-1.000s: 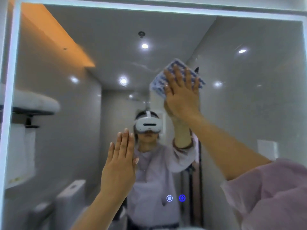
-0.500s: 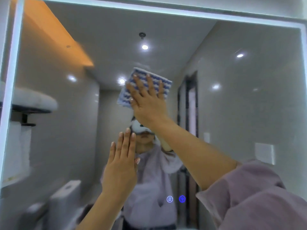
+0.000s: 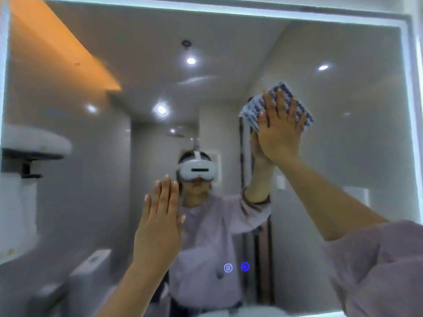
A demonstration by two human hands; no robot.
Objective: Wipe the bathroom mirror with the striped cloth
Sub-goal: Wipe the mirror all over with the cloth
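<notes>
Two bare hands press on the bathroom mirror (image 3: 343, 156) in the head view. Its smooth glass sits inside a glowing white edge, with two small round blue icons (image 3: 236, 267) lit low on it. The right hand (image 3: 279, 131), fingers spread and flat, pins the striped cloth (image 3: 285, 94), a blue-and-white, bumpy-textured folded square, against the upper right glass. The left hand (image 3: 158, 227) lies flat and empty on the glass lower down, fingers together.

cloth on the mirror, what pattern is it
Blue and white stripes on the cloth, seen in the head view under the right hand.
</notes>
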